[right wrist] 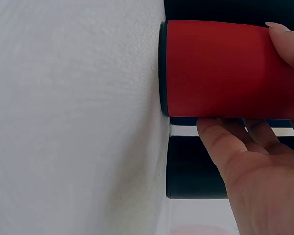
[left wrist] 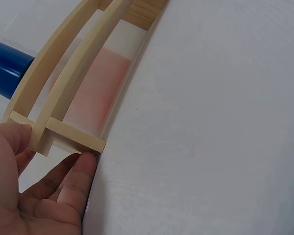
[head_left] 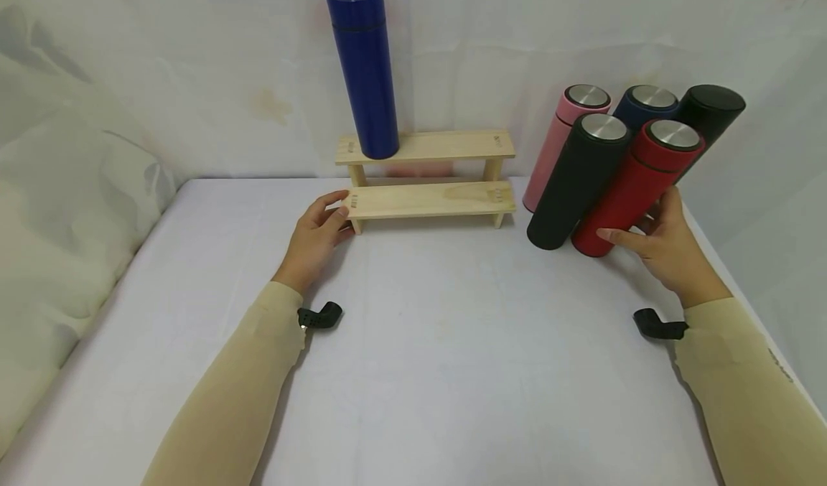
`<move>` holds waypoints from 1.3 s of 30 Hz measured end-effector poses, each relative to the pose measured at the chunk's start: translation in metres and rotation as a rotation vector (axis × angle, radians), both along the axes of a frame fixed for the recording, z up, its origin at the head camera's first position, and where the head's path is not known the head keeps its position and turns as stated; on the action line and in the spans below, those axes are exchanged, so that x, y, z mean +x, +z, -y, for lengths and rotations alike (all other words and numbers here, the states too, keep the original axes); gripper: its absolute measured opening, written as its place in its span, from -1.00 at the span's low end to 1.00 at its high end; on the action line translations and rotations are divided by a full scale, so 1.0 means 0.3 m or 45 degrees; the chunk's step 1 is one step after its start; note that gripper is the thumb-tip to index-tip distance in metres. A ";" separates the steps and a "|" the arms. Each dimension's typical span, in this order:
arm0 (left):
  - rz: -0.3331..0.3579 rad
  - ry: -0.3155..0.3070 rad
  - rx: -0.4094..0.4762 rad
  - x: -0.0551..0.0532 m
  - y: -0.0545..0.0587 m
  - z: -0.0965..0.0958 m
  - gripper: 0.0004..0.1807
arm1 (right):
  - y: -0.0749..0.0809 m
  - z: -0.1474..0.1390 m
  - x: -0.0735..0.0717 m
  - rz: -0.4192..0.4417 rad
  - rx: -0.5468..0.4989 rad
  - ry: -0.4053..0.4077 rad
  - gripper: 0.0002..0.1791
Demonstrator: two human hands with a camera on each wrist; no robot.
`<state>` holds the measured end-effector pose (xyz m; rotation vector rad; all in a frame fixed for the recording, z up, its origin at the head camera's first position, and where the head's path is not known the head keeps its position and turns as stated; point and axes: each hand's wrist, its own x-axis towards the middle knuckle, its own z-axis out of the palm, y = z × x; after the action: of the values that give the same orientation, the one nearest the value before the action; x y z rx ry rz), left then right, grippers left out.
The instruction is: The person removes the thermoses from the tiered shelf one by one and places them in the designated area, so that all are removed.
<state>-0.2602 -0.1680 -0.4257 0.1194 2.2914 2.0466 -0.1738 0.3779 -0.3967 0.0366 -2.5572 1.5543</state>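
Note:
A two-step wooden rack (head_left: pixel 426 199) stands at the back of the table. My left hand (head_left: pixel 314 240) holds its lower step by the left end; in the left wrist view the thumb (left wrist: pixel 12 137) and fingertips touch the end. A tall blue thermos (head_left: pixel 365 77) stands upright on the upper step, towards the left. At the right, my right hand (head_left: pixel 675 253) grips a red thermos (head_left: pixel 636 188) low on its body, thumb in front and fingers behind. The red thermos stands on the table in the right wrist view.
Close around the red thermos stand a black thermos (head_left: pixel 575 184) with a silver lid top, a pink one (head_left: pixel 549 152), a dark blue one (head_left: pixel 636 109) and an all-black one (head_left: pixel 711 113). A white cloth covers the table (head_left: pixel 439 357); a pale curtain (head_left: pixel 245 69) hangs behind.

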 end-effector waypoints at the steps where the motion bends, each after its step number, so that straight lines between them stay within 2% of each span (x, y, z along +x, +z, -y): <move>1: -0.001 0.000 0.000 -0.001 -0.001 0.000 -0.53 | 0.000 0.000 0.000 -0.001 -0.001 0.002 0.17; 25: -0.004 0.004 0.028 -0.007 -0.011 0.011 -0.53 | 0.002 0.002 -0.008 0.000 -0.018 0.035 0.16; 39: -0.002 -0.008 0.033 -0.001 0.002 0.002 -0.50 | 0.064 -0.019 0.020 0.045 0.019 -0.036 0.11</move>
<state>-0.2603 -0.1687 -0.4251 0.1298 2.2627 2.0747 -0.1679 0.3835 -0.3775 -0.0256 -2.5850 1.5391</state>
